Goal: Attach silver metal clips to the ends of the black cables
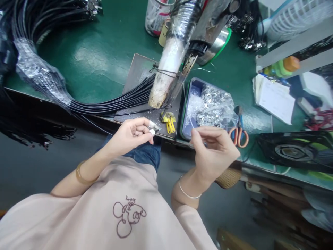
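Note:
My left hand (134,133) is closed in a pinch, with white tape on two fingertips; it holds a small metal piece (156,128) beside a yellow clip (169,121). My right hand (214,151) is closed too, pinching a thin solder wire (185,100) that rises toward the soldering iron tip (179,86). A bundle of black cables (114,102) runs from the left onto a dark work plate (137,71). Just beyond my right hand sits a blue tray (187,130) holding a bag of small metal parts (212,106).
Orange-handled scissors (238,130) lie right of the tray. A small black fan (292,151) sits at the right edge of the green bench (104,55). A clear cup (156,15) and a solder spool (221,40) stand at the back. More plastic-wrapped cables (39,71) pile at left.

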A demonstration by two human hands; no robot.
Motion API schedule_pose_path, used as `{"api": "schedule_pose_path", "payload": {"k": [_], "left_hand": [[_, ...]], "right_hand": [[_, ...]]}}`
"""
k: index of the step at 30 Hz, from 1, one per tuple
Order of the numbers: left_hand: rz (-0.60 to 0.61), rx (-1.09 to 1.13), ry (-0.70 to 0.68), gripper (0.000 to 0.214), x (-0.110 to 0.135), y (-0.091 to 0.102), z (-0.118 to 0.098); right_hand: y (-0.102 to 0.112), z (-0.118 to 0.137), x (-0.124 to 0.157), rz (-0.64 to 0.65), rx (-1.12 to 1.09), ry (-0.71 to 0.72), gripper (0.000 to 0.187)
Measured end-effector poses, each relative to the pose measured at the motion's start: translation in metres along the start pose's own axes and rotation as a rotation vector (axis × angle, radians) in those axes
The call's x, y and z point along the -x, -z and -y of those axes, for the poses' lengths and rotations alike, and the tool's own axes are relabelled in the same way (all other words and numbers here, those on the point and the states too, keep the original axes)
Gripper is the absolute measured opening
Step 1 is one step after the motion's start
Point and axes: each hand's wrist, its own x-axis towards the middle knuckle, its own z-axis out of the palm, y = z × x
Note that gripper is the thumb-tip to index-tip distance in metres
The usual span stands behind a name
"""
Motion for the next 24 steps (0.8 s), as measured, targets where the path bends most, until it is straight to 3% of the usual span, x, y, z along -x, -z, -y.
{"api": "schedule_pose_path", "payload": {"k": [3, 7, 9, 11, 14, 15, 16, 18, 20, 24], "left_hand": [[0.002, -0.024, 0.009, 0.017, -0.001, 0.0, -0.002], [-0.005, -0.068, -0.02, 0.017, -0.005, -0.001, 0.0], [-0.017, -0.102, -0.055, 0.016, -0.005, -0.002, 0.001], [-0.027, -0.153, -0.091, 0.012, -0.006, -0.003, 0.003], [-0.054, -0.229, -0.122, 0.012, -0.006, -0.005, 0.003], [-0.066, -0.245, -0.127, 0.015, -0.006, -0.006, 0.003], [-0.077, -0.257, -0.131, 0.016, -0.006, -0.008, 0.003], [-0.088, -0.254, -0.139, 0.017, -0.006, -0.01, 0.001], [-0.094, -0.229, -0.145, 0.016, -0.006, -0.012, 0.0], [-0.111, -0.224, -0.164, 0.016, -0.005, -0.014, -0.003]], "right_hand": [[0.014, -0.018, -0.012, 0.024, 0.181, 0.015, 0.014], [0.029, -0.044, -0.027, 0.254, 0.447, 0.018, 0.016], [0.028, -0.049, -0.029, 0.282, 0.465, 0.033, 0.014], [0.022, -0.044, -0.025, 0.167, 0.423, 0.062, 0.01], [0.01, -0.025, -0.009, -0.146, 0.307, 0.139, 0.01], [0.006, -0.017, -0.002, -0.176, 0.265, 0.178, 0.01], [0.003, -0.009, 0.005, -0.128, 0.242, 0.222, 0.008], [-0.002, 0.004, 0.015, 0.095, 0.241, 0.329, 0.004], [-0.007, 0.012, 0.022, 0.283, 0.256, 0.437, 0.012], [-0.017, 0.017, 0.025, 0.368, 0.319, 0.536, 0.008]]}}
